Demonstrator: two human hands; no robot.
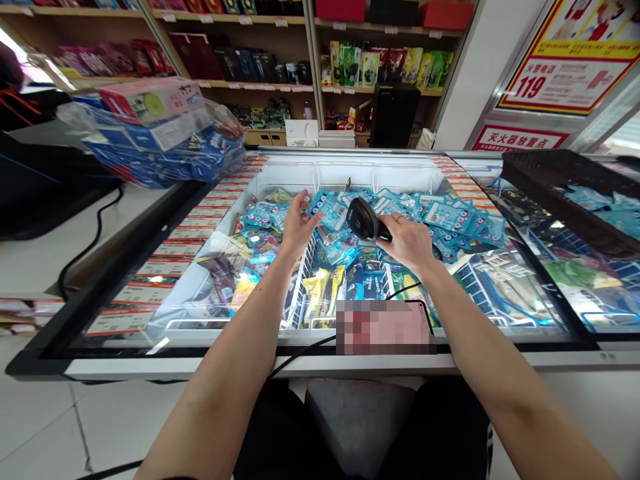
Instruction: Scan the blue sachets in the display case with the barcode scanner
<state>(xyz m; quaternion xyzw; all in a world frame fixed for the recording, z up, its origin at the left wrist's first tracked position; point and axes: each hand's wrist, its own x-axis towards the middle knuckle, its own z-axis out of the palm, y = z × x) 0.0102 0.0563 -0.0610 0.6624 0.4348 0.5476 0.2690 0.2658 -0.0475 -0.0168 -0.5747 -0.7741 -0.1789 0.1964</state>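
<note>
Tall wooden shelving [310,60] stocked with boxes and pouches spans 12 o'clock. Before it, a long chest freezer [150,367] with a glass top and pale metal edge fills the middle, colourful packages visible beneath the glass. At 10 o'clock sits a clear-plastic-wrapped stack of blue boxes [165,143]; at 3 o'clock, a shallow black tray [565,207] holds more light-blue packets. A loose heap of light-blue flat packets [457,217] spreads over the glass toward 2 o'clock.

The right hand [410,241] has its fingers clamped on the handle of a black handheld scanner [364,219]. Between 4 and 5 o'clock lies a flat black-edged phone [385,327], its screen pixelated. The smallest piece, a single light-blue barcoded packet [330,210], lies at the scanner head's 9 o'clock. At its 8 o'clock is the left hand [299,227], thumb and forefinger apart by the packet's edge; whether they grip it, I cannot tell.
</note>
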